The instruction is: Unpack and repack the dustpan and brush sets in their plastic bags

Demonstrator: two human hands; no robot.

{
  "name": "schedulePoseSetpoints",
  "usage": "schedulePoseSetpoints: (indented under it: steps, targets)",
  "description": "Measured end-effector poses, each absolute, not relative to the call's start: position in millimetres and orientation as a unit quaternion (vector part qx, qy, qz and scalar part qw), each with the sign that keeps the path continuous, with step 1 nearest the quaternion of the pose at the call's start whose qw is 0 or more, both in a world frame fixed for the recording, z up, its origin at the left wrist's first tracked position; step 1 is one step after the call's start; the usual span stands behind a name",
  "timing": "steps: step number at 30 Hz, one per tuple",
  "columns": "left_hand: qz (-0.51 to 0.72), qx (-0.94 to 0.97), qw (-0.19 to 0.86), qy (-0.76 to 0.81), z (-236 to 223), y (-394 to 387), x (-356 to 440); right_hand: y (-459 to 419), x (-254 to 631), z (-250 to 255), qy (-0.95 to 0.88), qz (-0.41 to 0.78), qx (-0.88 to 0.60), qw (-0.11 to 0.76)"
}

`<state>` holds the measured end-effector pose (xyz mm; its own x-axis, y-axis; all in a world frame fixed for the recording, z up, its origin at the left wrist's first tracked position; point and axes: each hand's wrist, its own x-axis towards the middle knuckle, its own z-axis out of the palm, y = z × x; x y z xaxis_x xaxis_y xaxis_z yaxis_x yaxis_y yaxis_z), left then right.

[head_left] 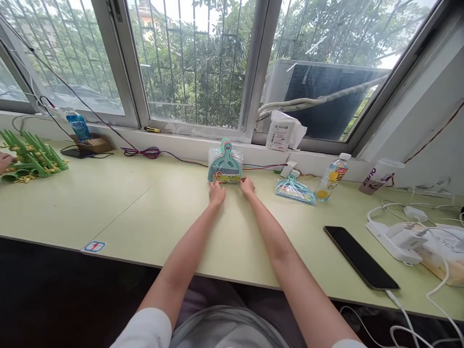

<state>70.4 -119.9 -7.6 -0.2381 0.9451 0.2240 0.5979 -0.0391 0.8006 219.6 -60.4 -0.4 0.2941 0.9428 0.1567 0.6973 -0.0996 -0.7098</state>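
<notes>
A stack of mini dustpan and brush sets (225,164) in clear plastic stands upright against the wall at the back of the table. The front one is mint green with a grey brush and a yellow label; pink and green edges show behind it. My left hand (217,192) is closed on the lower left corner, and my right hand (248,187) grips the lower right corner. Some fingertips are hidden behind the stack. To the right, another wrapped dustpan set (295,190) lies on the table, apart from my hands.
Right of the hands are a drink bottle (331,178), a plastic cup (379,178), a black phone (360,256) on a cable and a power strip (397,241). Green plastic pieces (34,157) and another person's hand (5,162) are far left. Wires (145,152) run along the wall.
</notes>
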Motion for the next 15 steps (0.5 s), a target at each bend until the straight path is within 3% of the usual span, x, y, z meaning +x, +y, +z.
schedulePoseSetpoints:
  steps: [8, 13, 15]
  targets:
    - [0.463, 0.608, 0.225, 0.604, -11.9, -121.0, 73.3, -70.7, 198.8, 7.3, -0.603, 0.210, -0.666, 0.386]
    - [0.631, 0.480, 0.092, 0.602, 9.5, -134.0, 75.5, -97.3, 231.0, 17.0, -0.615, 0.123, -0.628, 0.460]
    - [0.683, 0.459, 0.133, 0.552, 19.1, -136.9, 77.3, -112.7, 259.0, 16.6, -0.640, 0.133, -0.590, 0.475]
